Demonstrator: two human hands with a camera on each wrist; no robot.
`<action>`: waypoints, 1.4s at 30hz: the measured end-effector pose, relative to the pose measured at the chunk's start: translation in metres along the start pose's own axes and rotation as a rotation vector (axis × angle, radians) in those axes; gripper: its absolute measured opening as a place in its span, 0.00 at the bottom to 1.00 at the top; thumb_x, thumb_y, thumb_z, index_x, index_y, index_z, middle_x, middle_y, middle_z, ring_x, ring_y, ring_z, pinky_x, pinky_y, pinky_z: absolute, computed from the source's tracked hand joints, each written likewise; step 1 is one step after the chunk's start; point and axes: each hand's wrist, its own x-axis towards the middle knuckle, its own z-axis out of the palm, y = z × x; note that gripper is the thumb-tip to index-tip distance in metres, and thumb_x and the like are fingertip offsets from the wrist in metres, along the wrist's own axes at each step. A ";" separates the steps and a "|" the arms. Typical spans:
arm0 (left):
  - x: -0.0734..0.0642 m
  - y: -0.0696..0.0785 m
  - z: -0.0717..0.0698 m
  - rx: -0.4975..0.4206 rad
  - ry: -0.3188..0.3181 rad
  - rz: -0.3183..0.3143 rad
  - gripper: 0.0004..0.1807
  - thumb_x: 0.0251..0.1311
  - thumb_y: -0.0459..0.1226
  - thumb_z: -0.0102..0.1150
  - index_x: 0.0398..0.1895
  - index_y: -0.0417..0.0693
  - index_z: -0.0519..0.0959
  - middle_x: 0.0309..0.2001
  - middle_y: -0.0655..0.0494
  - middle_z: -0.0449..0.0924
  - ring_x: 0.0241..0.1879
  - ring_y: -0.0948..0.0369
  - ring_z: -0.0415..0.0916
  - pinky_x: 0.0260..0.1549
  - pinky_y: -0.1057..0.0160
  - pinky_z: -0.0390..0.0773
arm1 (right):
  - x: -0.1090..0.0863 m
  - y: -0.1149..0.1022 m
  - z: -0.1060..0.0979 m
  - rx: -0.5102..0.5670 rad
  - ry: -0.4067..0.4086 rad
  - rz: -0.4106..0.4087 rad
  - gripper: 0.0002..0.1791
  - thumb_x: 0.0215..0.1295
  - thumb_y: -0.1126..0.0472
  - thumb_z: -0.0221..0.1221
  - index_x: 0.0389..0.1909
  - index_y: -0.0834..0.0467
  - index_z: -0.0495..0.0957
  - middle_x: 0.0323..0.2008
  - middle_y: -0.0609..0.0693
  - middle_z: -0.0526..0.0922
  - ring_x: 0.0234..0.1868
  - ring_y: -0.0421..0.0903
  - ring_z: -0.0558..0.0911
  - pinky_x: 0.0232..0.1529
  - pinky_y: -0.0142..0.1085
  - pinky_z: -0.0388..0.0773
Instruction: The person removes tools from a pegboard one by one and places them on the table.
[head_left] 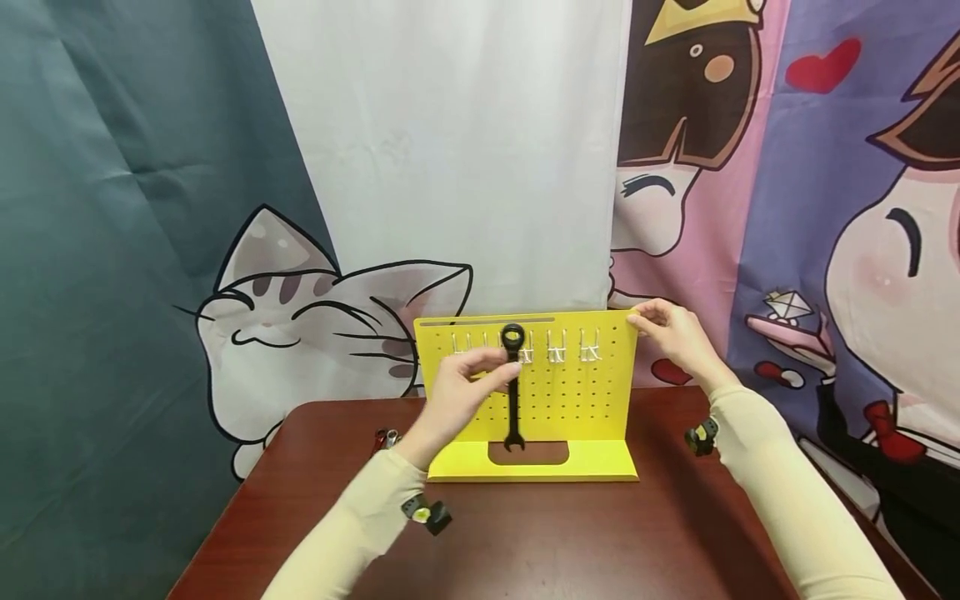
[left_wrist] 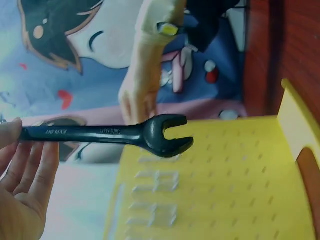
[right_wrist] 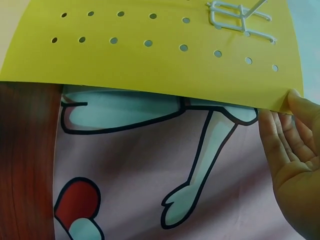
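Note:
A black combination wrench [head_left: 513, 400] hangs upright in front of the yellow pegboard [head_left: 570, 408], ring end up and open end down. My left hand [head_left: 467, 387] pinches it below the ring between thumb and fingers. In the left wrist view the wrench's open jaw [left_wrist: 167, 136] shows clearly, apart from the board. At the board's upper right corner, my right hand [head_left: 670, 329] grips the edge; the right wrist view shows the thumb on the front face and the fingers behind. White wire hooks [head_left: 557, 348] are fixed in a row along the board's upper part.
Small metal tools [head_left: 386, 437], partly hidden by the left forearm, lie on the brown table [head_left: 525, 533] left of the board. The board stands on a yellow base with a cutout. Behind the table hangs a cartoon-printed curtain [head_left: 450, 167].

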 end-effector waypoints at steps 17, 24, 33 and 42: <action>-0.028 0.042 -0.118 0.160 0.203 0.110 0.05 0.62 0.28 0.66 0.40 0.38 0.84 0.33 0.55 0.87 0.31 0.62 0.84 0.36 0.64 0.84 | 0.000 0.002 0.002 0.013 0.009 0.001 0.23 0.72 0.44 0.59 0.52 0.61 0.79 0.46 0.60 0.86 0.44 0.56 0.85 0.52 0.52 0.78; -0.035 0.034 -0.138 0.231 0.251 0.022 0.11 0.64 0.31 0.66 0.46 0.32 0.84 0.35 0.64 0.88 0.32 0.64 0.84 0.37 0.67 0.83 | 0.000 0.001 0.000 -0.001 0.014 0.007 0.24 0.72 0.44 0.58 0.52 0.61 0.79 0.45 0.60 0.86 0.43 0.54 0.84 0.51 0.51 0.78; -0.038 0.015 -0.163 0.286 0.274 -0.089 0.22 0.69 0.37 0.62 0.59 0.29 0.77 0.37 0.72 0.86 0.37 0.70 0.82 0.39 0.72 0.81 | 0.001 0.000 -0.001 -0.003 0.006 0.011 0.25 0.72 0.43 0.58 0.53 0.61 0.80 0.45 0.60 0.86 0.43 0.53 0.84 0.51 0.51 0.78; -0.041 -0.012 -0.189 0.323 0.243 -0.131 0.23 0.72 0.36 0.59 0.61 0.26 0.75 0.37 0.75 0.85 0.40 0.76 0.80 0.37 0.73 0.80 | 0.002 0.001 -0.001 -0.012 0.019 0.034 0.25 0.71 0.41 0.59 0.52 0.59 0.80 0.44 0.58 0.86 0.42 0.51 0.84 0.49 0.46 0.77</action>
